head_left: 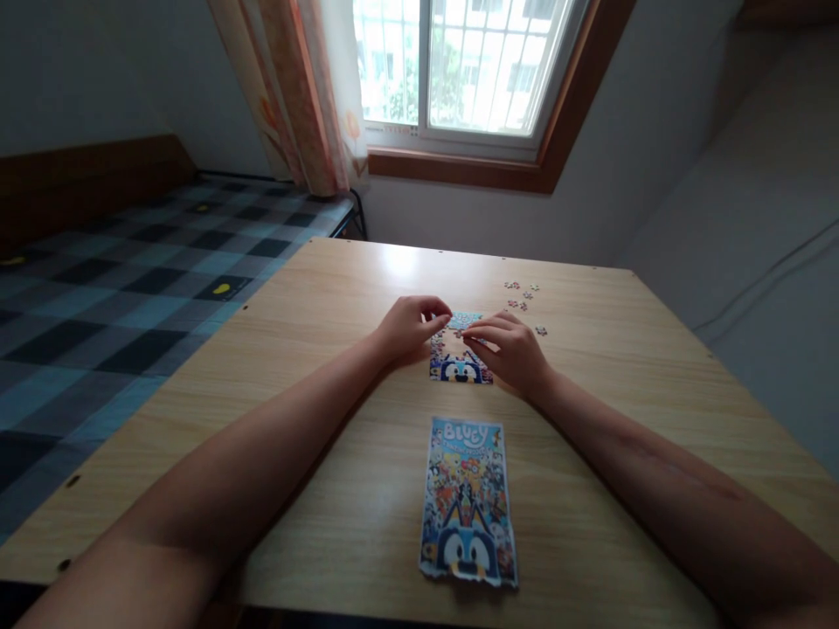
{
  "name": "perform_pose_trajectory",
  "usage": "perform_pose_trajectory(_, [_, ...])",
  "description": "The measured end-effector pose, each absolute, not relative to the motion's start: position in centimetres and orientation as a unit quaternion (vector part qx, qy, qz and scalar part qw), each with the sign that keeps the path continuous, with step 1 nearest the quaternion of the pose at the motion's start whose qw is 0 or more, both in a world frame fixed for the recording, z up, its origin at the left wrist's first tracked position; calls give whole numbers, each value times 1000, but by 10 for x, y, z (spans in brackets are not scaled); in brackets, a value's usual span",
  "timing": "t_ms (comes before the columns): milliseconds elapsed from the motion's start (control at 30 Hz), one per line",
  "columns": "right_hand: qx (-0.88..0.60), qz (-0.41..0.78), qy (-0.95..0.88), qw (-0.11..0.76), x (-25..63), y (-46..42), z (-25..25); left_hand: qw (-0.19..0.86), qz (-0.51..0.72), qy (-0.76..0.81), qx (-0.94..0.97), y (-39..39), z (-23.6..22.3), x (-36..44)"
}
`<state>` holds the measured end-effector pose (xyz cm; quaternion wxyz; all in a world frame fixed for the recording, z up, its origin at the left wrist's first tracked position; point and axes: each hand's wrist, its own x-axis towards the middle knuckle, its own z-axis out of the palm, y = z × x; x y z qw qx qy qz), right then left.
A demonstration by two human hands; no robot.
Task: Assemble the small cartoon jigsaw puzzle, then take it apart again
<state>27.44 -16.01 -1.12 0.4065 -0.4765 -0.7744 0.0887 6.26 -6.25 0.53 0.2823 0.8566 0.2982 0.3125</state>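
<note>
A partly assembled jigsaw puzzle (pixel 461 370) lies flat on the table, with a blue cartoon dog face along its near edge and bare wood showing through its middle. My right hand (pixel 509 348) reaches over its right side, thumb and fingers pinched at a small puzzle piece (pixel 458 333) above the gap. At the upper left edge of the puzzle is my left hand (pixel 414 325), its thumb and fingertips brought close together; whether anything is between them is too small to tell. Closer to me lies a printed Bluey picture sheet (pixel 468 502) with a torn bottom edge.
Several loose puzzle pieces (pixel 523 305) are scattered beyond my right hand, and a single piece (pixel 541 330) sits to its right. The wooden table (pixel 590 524) stands beside a bed with a checked cover (pixel 163 279). A window (pixel 485 70) and curtain (pixel 308 96) are behind.
</note>
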Motion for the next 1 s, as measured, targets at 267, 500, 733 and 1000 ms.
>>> perform_pose_trajectory(267, [-436, 99, -812, 376, 268, -159, -14, 104, 196, 334, 916, -52, -1, 45])
perform_pose_trajectory(500, [-429, 99, -836, 328, 261, -157, -13, 105, 140, 333, 926, -52, -4, 48])
perform_pose_trajectory(733, [-426, 106, -840, 319, 259, -157, -11, 100, 141, 332, 927, -50, -5, 46])
perform_pose_trajectory(1000, [-437, 60, -843, 309, 259, -158, -11, 98, 148, 330, 927, -48, -6, 47])
